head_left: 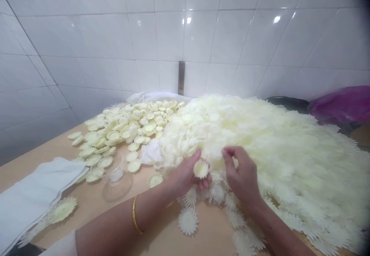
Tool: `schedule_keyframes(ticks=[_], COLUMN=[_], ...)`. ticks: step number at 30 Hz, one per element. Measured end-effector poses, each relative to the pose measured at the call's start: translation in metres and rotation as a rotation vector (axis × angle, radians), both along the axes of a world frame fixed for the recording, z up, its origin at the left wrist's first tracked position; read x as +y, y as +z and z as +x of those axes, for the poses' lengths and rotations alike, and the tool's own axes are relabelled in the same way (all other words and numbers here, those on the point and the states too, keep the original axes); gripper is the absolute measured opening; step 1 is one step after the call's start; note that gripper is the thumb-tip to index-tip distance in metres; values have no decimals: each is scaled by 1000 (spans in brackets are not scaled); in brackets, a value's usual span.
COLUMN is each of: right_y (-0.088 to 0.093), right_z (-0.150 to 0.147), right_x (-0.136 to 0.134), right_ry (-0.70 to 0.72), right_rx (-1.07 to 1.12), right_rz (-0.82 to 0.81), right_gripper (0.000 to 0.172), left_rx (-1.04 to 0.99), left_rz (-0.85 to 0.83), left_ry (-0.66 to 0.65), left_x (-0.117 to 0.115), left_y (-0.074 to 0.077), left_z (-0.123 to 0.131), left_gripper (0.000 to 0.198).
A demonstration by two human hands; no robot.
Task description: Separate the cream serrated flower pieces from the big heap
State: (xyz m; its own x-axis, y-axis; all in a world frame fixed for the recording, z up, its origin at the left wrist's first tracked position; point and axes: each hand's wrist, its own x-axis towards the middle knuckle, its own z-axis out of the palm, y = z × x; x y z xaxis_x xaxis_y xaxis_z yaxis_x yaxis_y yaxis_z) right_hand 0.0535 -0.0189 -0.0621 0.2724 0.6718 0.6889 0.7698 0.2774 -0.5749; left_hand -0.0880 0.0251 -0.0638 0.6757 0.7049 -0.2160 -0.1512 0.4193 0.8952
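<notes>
My left hand (187,173) cups a small cream flower-shaped piece (200,169) in its fingers, thumb stretched up beside it. My right hand (241,175) hovers just to the right, fingers curled and pinched near the edge of a big heap of pale, white-cream flower pieces (274,148). What the right fingers pinch is too small to name. Loose white flower pieces (187,220) lie on the tan table (95,202) under both wrists. A gold bangle (135,214) circles my left wrist.
A flatter spread of yellower flower pieces (130,127) covers the table's back left. A clear glass bowl (115,177) stands left of my hands. White cloth (31,194) lies at the left edge. A purple bag (343,103) sits far right against the tiled wall.
</notes>
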Motion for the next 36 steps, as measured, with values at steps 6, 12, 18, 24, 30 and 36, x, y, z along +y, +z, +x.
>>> schedule_keyframes(ticks=[6, 12, 18, 24, 30, 36], right_y=[2, 3, 3, -1, -2, -2], right_z=[3, -4, -7, -11, -2, 4], right_x=[2, -4, -5, -4, -1, 1], right_ry=[20, 93, 226, 295, 34, 4], right_rx=[-10, -8, -33, -196, -118, -45], right_rz=[56, 40, -6, -52, 11, 43], right_gripper=[11, 10, 14, 14, 13, 13], left_rx=[-80, -9, 90, 122, -14, -119], left_rz=[8, 67, 64, 63, -38, -67], left_ry=[-11, 70, 85, 77, 3, 70], left_x=[6, 5, 3, 0, 4, 8], left_y=[-8, -10, -7, -6, -2, -4], left_z=[-1, -1, -1, 1, -1, 0], left_gripper=[25, 30, 42, 54, 40, 18])
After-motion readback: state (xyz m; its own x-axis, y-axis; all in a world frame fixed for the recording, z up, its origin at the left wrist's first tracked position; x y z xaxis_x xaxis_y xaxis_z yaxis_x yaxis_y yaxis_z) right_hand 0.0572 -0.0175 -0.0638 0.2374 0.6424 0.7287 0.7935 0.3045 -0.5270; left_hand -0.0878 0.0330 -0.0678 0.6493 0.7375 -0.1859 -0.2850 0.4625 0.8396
